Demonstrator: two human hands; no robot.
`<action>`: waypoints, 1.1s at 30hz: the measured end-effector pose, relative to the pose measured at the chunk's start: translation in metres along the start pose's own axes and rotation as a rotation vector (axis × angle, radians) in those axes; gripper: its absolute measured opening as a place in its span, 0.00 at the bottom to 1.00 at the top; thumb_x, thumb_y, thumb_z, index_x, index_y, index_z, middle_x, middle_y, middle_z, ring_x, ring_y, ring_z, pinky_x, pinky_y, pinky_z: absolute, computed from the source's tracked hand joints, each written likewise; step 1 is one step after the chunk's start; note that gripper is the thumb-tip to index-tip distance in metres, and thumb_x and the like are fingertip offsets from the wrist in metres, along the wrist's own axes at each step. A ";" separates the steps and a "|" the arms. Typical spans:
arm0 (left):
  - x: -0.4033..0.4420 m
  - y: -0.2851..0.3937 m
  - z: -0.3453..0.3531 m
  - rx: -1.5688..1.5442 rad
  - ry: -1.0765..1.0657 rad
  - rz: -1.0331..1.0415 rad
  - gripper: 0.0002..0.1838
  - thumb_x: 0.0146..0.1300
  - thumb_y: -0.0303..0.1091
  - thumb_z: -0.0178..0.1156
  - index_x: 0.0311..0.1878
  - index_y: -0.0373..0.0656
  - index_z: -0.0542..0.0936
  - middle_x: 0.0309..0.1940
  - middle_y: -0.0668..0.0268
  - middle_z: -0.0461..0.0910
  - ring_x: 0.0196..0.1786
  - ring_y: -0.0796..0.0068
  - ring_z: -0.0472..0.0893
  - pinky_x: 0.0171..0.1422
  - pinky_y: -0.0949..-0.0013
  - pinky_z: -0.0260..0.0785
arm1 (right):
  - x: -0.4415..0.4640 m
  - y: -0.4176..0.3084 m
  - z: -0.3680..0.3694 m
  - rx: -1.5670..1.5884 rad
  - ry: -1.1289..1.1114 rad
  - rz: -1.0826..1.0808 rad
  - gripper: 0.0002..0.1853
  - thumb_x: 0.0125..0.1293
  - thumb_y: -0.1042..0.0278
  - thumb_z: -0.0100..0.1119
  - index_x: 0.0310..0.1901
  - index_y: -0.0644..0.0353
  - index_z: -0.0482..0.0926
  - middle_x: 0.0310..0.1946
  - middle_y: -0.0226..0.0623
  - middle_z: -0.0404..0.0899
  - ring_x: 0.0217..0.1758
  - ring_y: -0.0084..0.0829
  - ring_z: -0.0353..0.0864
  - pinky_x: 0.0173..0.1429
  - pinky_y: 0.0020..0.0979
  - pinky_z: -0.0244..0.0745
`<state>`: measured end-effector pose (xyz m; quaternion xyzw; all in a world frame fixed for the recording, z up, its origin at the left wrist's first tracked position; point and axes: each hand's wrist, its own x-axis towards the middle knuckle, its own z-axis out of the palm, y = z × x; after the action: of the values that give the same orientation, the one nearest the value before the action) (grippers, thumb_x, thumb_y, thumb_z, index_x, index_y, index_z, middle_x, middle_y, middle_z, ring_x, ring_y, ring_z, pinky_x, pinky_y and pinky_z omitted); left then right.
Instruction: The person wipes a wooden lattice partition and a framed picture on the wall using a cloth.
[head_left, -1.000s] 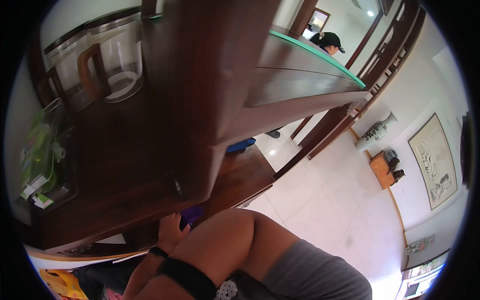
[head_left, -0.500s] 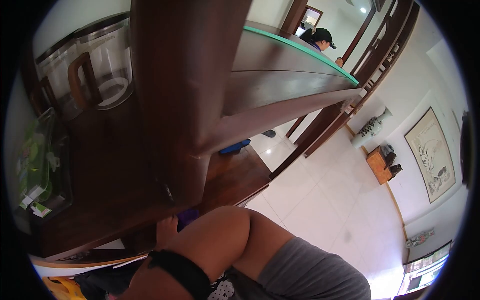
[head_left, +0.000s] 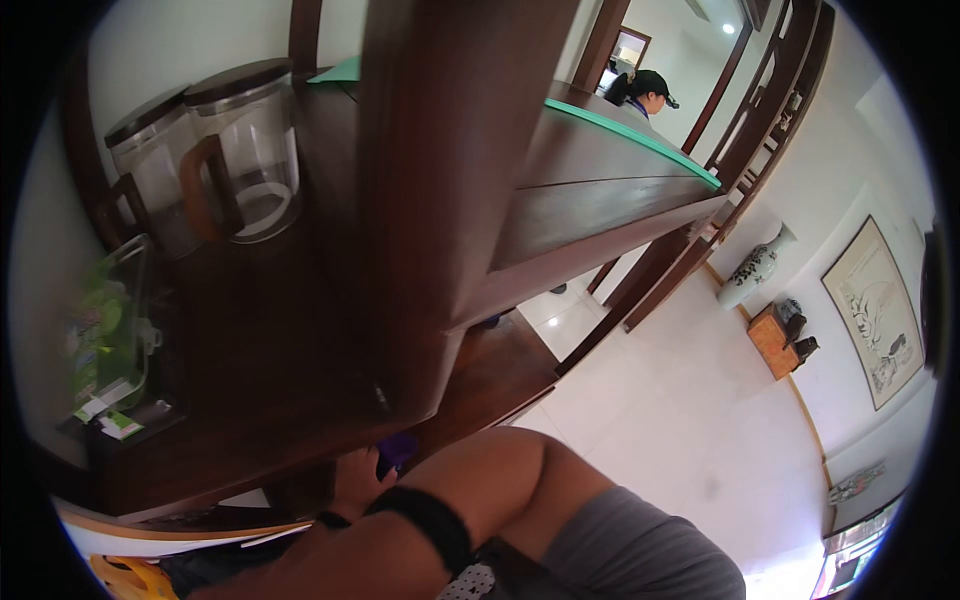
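A person's left hand curls against a purple item at the near edge of a dark shelf; whether it grips cannot be told, and the right hand is out of view. At left, a clear box with green contents sits near two lidded jugs. Far off, a person in a black cap lowers their head; a vase stands at right.

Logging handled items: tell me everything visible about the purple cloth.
The purple cloth is deep purple, apparently soft fabric, looking bunched rather than spread, with the left hand against it. In the picture it sits just below the dark wooden post. Only a small part shows; no print is discernible.
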<state>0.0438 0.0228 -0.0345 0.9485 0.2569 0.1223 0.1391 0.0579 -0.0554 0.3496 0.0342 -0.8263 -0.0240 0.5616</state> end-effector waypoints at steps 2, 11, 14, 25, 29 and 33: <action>-0.003 -0.003 0.003 -0.012 0.019 0.016 0.24 0.54 0.47 0.57 0.46 0.36 0.77 0.55 0.51 0.70 0.58 0.50 0.69 0.58 0.48 0.63 | -0.007 0.004 -0.018 -0.167 -0.101 0.063 0.08 0.63 0.61 0.51 0.31 0.55 0.73 0.21 0.29 0.69 0.26 0.30 0.72 0.26 0.32 0.63; 0.006 0.015 -0.040 -0.155 0.022 0.015 0.27 0.53 0.50 0.59 0.49 0.38 0.76 0.51 0.51 0.72 0.54 0.51 0.71 0.57 0.50 0.63 | -0.008 -0.003 -0.063 -0.672 -0.382 0.662 0.18 0.55 0.66 0.57 0.47 0.65 0.73 0.32 0.33 0.72 0.32 0.30 0.71 0.33 0.33 0.65; 0.002 0.028 -0.070 -0.267 0.020 0.011 0.28 0.53 0.51 0.60 0.49 0.39 0.76 0.50 0.52 0.73 0.53 0.51 0.72 0.56 0.50 0.63 | -0.004 -0.005 -0.067 -0.855 -0.359 0.771 0.17 0.54 0.71 0.58 0.47 0.66 0.73 0.29 0.34 0.72 0.29 0.34 0.71 0.32 0.35 0.67; -0.012 0.013 -0.034 -0.069 0.220 0.099 0.26 0.52 0.47 0.61 0.49 0.37 0.75 0.50 0.53 0.74 0.56 0.53 0.70 0.61 0.52 0.60 | 0.011 0.006 -0.052 -1.184 -0.574 1.050 0.16 0.58 0.73 0.57 0.49 0.67 0.76 0.25 0.36 0.74 0.30 0.35 0.74 0.34 0.31 0.71; -0.007 0.000 -0.004 -0.178 0.232 0.123 0.26 0.53 0.48 0.62 0.49 0.37 0.75 0.49 0.53 0.74 0.55 0.52 0.71 0.60 0.51 0.61 | 0.010 0.005 -0.053 -1.180 -0.548 1.068 0.17 0.59 0.73 0.57 0.51 0.67 0.74 0.26 0.37 0.74 0.31 0.35 0.74 0.35 0.32 0.71; -0.006 0.000 -0.007 -0.255 0.186 0.106 0.25 0.53 0.48 0.61 0.48 0.38 0.75 0.47 0.52 0.75 0.54 0.50 0.72 0.59 0.50 0.62 | 0.011 0.000 -0.053 -1.134 -0.410 1.034 0.19 0.58 0.73 0.59 0.51 0.67 0.73 0.24 0.37 0.74 0.29 0.36 0.75 0.33 0.34 0.70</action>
<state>0.0364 0.0213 -0.0291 0.9198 0.2008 0.2486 0.2275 0.1029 -0.0564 0.3788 -0.6502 -0.6863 -0.1830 0.2699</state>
